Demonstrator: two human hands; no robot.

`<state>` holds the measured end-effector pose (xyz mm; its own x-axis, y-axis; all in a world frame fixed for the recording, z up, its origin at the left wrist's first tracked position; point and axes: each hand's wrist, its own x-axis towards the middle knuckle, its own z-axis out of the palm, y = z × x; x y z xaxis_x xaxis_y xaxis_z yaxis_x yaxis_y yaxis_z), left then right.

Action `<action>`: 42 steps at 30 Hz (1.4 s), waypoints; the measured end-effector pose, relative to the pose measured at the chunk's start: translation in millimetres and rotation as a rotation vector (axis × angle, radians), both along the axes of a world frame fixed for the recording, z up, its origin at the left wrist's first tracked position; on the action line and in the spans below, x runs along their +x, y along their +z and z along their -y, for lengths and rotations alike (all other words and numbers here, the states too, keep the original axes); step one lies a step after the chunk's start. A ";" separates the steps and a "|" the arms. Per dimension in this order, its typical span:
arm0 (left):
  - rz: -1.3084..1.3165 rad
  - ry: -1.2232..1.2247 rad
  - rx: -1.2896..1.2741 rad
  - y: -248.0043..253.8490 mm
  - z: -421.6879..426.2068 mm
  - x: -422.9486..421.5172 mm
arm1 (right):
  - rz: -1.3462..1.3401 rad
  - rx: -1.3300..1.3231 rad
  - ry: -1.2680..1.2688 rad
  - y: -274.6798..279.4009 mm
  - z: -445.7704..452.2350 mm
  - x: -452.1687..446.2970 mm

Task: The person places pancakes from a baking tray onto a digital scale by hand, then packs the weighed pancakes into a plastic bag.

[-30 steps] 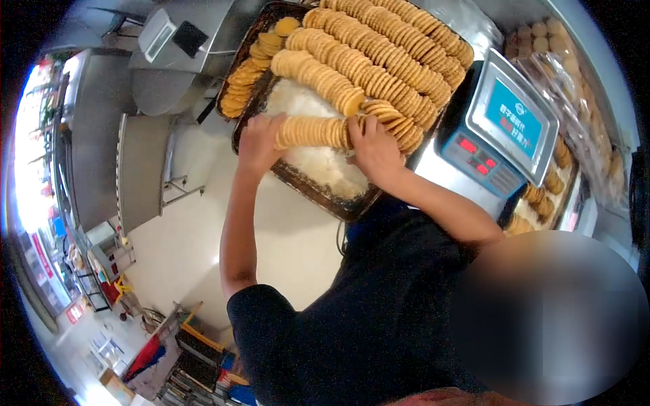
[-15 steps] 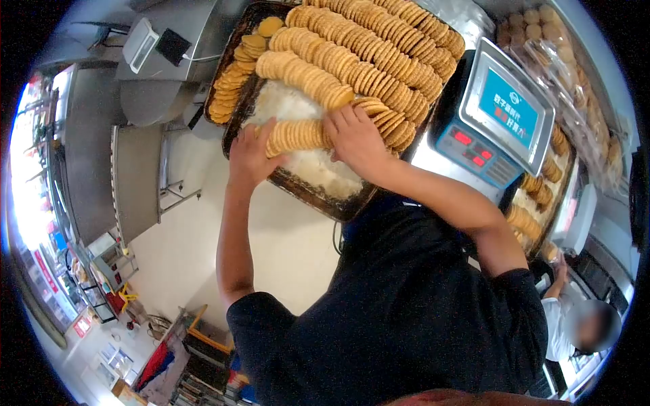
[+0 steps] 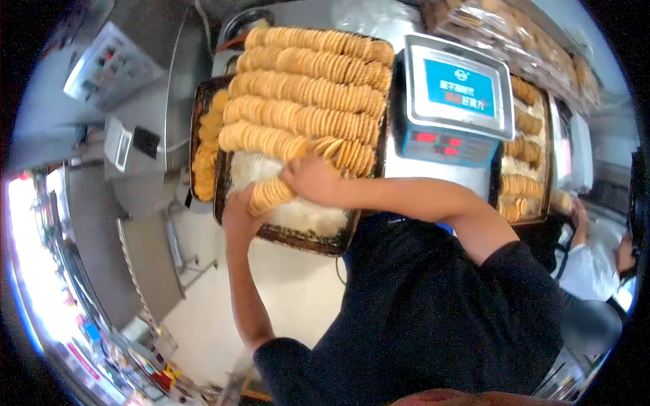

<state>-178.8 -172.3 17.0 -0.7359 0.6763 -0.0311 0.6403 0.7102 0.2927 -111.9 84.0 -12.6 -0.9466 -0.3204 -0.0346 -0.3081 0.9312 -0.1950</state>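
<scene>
A short row of round, thin golden cookies (image 3: 272, 195) is squeezed end to end between my two hands. My left hand (image 3: 241, 211) closes on its left end, over the front left part of a dark-rimmed baking tray (image 3: 305, 243). At the other end, my right hand (image 3: 313, 178) is curled against the cookies, its fingertips partly hidden. Behind my hands, long rows of cookies (image 3: 305, 95) stand on edge across the tray. Several tilted cookies (image 3: 344, 155) lean just beyond my right hand. Whether the held row touches the tray, I cannot tell.
A digital scale (image 3: 450, 101) with a steel pan stands right of the tray. Farther right is another tray of cookies (image 3: 521, 186), with bagged goods (image 3: 501, 30) behind. Loose cookies fill a tray (image 3: 206, 155) at left. A co-worker (image 3: 589, 271) is at far right.
My head view has turned, so the tray and scale appear shifted left. My hands have come closer together, and the stretch of cookies showing between them is shorter.
</scene>
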 end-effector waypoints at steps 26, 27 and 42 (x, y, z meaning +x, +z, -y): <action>-0.136 -0.289 0.145 116.1 -317.0 34.4 | -0.140 -0.137 -0.386 105.0 -304.5 118.7; -0.123 -0.328 0.163 112.5 -346.5 41.0 | -0.160 -0.139 -0.427 106.0 -328.6 134.9; 0.070 -0.523 0.021 24.4 -517.1 98.6 | -0.066 0.051 -0.480 38.4 -472.4 225.3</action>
<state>-80.2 344.8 41.4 -0.2962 0.9538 -0.0502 0.8861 0.2940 0.3583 113.4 556.4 25.8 -0.9877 0.1539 0.0262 0.1488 0.9790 -0.1395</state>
